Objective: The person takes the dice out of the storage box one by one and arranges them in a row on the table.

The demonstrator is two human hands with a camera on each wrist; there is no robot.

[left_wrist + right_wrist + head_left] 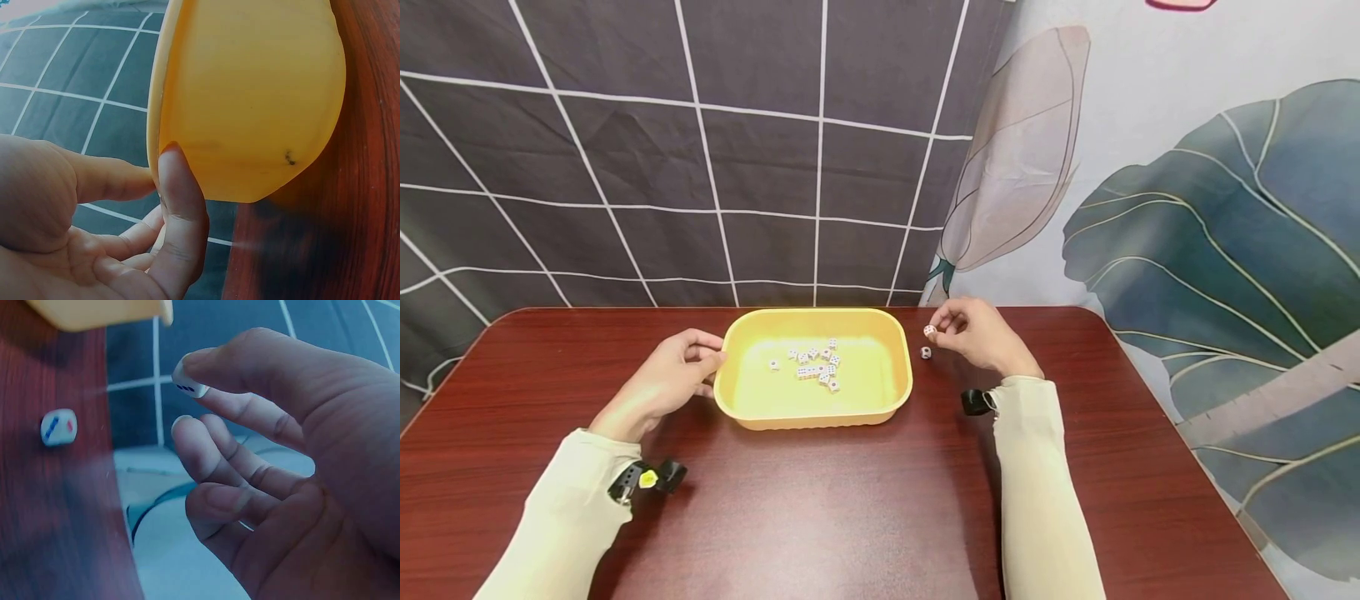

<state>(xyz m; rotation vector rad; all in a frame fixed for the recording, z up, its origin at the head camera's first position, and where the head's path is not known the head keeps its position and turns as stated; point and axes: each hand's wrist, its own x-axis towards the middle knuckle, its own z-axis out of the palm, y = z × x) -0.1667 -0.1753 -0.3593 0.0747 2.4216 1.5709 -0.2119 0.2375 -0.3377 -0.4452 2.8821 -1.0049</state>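
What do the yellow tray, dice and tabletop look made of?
Yellow tray: probably molded plastic, satiny, judging by its smooth, evenly curved walls. Dice: likely hard plastic, smooth, with rounded corners and colored pips. Tabletop: reddish wood grain, glossy reflections; solid wood or laminate, can't tell.

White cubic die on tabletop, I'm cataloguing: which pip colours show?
Blue and red on the die; best view: right wrist.

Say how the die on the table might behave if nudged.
The die looks tiny beside the right hand, so it's probably light. The glossy table may let it slide easily. Its rounded corners could let it tumble if pushed hard.
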